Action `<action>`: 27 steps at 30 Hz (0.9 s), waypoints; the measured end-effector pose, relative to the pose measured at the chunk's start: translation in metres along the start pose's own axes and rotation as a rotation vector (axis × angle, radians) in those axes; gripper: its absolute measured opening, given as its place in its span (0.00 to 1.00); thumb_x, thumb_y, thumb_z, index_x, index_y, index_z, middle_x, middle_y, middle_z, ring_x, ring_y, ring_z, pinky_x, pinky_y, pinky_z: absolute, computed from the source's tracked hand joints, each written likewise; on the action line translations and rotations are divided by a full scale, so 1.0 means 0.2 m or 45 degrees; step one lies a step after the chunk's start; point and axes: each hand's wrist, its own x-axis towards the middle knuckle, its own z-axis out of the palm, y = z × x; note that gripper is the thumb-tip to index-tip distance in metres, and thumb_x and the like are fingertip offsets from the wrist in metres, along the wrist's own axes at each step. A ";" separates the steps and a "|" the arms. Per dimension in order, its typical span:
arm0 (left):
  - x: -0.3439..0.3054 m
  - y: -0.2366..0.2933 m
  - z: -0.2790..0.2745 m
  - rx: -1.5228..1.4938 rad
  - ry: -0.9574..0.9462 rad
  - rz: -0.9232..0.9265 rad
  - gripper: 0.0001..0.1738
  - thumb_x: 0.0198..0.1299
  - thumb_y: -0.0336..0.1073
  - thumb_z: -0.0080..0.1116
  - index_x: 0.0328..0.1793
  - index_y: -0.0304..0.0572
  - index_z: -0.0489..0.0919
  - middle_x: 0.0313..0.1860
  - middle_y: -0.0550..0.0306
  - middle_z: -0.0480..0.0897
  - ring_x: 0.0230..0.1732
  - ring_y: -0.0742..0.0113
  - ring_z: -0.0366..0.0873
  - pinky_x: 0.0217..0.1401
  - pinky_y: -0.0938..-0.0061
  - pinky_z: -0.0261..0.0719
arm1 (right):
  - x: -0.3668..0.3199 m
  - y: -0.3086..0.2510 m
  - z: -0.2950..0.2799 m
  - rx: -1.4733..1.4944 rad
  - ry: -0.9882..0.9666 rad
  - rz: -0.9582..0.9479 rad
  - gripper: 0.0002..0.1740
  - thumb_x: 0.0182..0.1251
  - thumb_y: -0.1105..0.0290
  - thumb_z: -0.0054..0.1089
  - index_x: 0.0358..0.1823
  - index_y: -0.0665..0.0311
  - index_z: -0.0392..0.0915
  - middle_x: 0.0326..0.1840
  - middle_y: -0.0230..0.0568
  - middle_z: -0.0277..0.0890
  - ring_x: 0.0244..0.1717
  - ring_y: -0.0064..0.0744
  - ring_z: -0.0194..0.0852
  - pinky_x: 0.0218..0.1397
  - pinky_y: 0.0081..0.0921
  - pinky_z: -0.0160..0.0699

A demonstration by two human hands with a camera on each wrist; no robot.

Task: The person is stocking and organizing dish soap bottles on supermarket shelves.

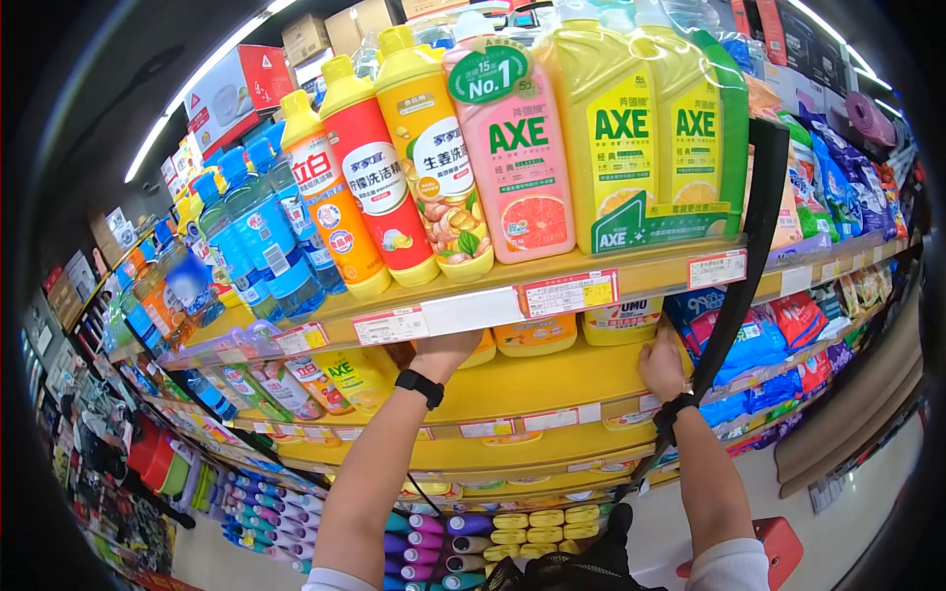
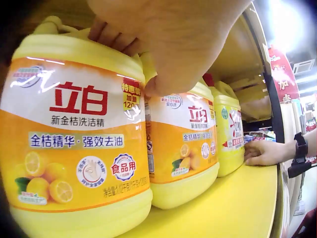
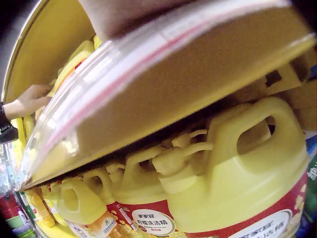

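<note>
Under the upper shelf, my left hand [image 1: 445, 353] reaches in among yellow dish soap jugs. In the left wrist view, the fingers of my left hand [image 2: 171, 39] curl over the top of the nearest dish soap jug [image 2: 74, 129], thumb lowered into the gap beside a second, matching jug [image 2: 183, 144]. At the row's right end, my right hand [image 1: 662, 364] lies with its fingers along the side of another yellow jug [image 1: 623, 320] with a different label. The left wrist view shows that right hand [image 2: 265, 151] low by the jug's base. My right fingertips are partly hidden.
Above my hands, the upper shelf edge [image 1: 463, 313] carries tall bottles, including a pink AXE bottle [image 1: 512, 163]. A black upright post [image 1: 754, 212] stands right of my right hand. Below, a lower shelf holds more yellow jugs [image 3: 247, 158]. A red stool [image 1: 778, 552] stands on the floor.
</note>
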 end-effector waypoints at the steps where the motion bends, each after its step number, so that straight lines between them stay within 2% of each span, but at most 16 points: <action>1: 0.01 0.01 0.00 0.031 -0.024 -0.014 0.17 0.59 0.43 0.61 0.53 0.48 0.83 0.46 0.49 0.84 0.47 0.45 0.81 0.51 0.51 0.78 | 0.00 0.00 0.00 0.013 -0.005 0.002 0.22 0.64 0.77 0.52 0.59 0.78 0.65 0.56 0.71 0.70 0.58 0.69 0.70 0.62 0.49 0.72; 4: 0.01 0.04 0.01 0.101 -0.022 -0.103 0.17 0.59 0.44 0.61 0.53 0.50 0.83 0.46 0.50 0.84 0.47 0.45 0.81 0.50 0.51 0.78 | -0.01 -0.01 -0.01 0.039 0.007 -0.013 0.23 0.64 0.77 0.52 0.60 0.78 0.65 0.57 0.71 0.70 0.58 0.69 0.70 0.62 0.49 0.72; 7: 0.02 0.07 0.00 0.194 0.055 -0.097 0.17 0.60 0.46 0.61 0.52 0.51 0.83 0.46 0.52 0.84 0.46 0.46 0.82 0.48 0.50 0.78 | 0.00 0.00 0.00 0.032 0.013 -0.031 0.24 0.64 0.77 0.52 0.61 0.78 0.64 0.57 0.71 0.69 0.58 0.69 0.70 0.62 0.50 0.72; 10: 0.01 0.02 0.04 0.122 0.116 -0.007 0.17 0.59 0.46 0.62 0.51 0.50 0.83 0.46 0.53 0.84 0.46 0.47 0.82 0.47 0.51 0.79 | 0.00 0.02 0.02 0.054 0.055 -0.068 0.24 0.64 0.77 0.52 0.61 0.78 0.64 0.57 0.72 0.69 0.57 0.70 0.70 0.61 0.50 0.73; 13: -0.01 -0.07 0.12 0.076 0.082 0.067 0.15 0.61 0.46 0.60 0.50 0.51 0.84 0.46 0.54 0.85 0.48 0.50 0.82 0.50 0.54 0.79 | 0.00 0.01 0.02 0.054 0.088 -0.095 0.24 0.64 0.77 0.52 0.61 0.78 0.64 0.57 0.72 0.69 0.57 0.70 0.70 0.61 0.50 0.73; 16: -0.01 -0.12 0.14 0.159 0.108 0.180 0.16 0.66 0.48 0.57 0.55 0.52 0.81 0.54 0.55 0.83 0.56 0.55 0.81 0.59 0.58 0.78 | 0.00 0.02 0.03 0.025 0.078 -0.097 0.24 0.64 0.77 0.52 0.61 0.78 0.64 0.56 0.72 0.69 0.57 0.70 0.70 0.60 0.50 0.73; 19: 0.00 -0.14 0.09 -0.129 -0.100 0.010 0.24 0.68 0.52 0.53 0.65 0.51 0.75 0.66 0.52 0.76 0.68 0.55 0.73 0.69 0.58 0.72 | 0.00 0.02 0.02 0.017 0.047 -0.067 0.24 0.64 0.77 0.52 0.61 0.77 0.64 0.56 0.71 0.69 0.57 0.69 0.70 0.61 0.50 0.73; 22: -0.01 -0.21 0.09 -0.275 -0.162 -0.083 0.24 0.68 0.53 0.53 0.65 0.52 0.75 0.66 0.53 0.77 0.67 0.56 0.74 0.69 0.58 0.72 | 0.00 0.01 0.01 0.023 0.041 -0.052 0.24 0.63 0.77 0.53 0.62 0.76 0.64 0.57 0.70 0.70 0.58 0.69 0.70 0.62 0.50 0.72; 27: -0.05 -0.29 0.17 -0.259 -0.056 -0.062 0.24 0.68 0.53 0.53 0.65 0.52 0.76 0.66 0.54 0.77 0.67 0.56 0.74 0.69 0.58 0.72 | 0.00 0.00 0.01 0.061 0.065 -0.078 0.27 0.64 0.77 0.52 0.65 0.75 0.62 0.60 0.70 0.69 0.60 0.69 0.69 0.63 0.49 0.71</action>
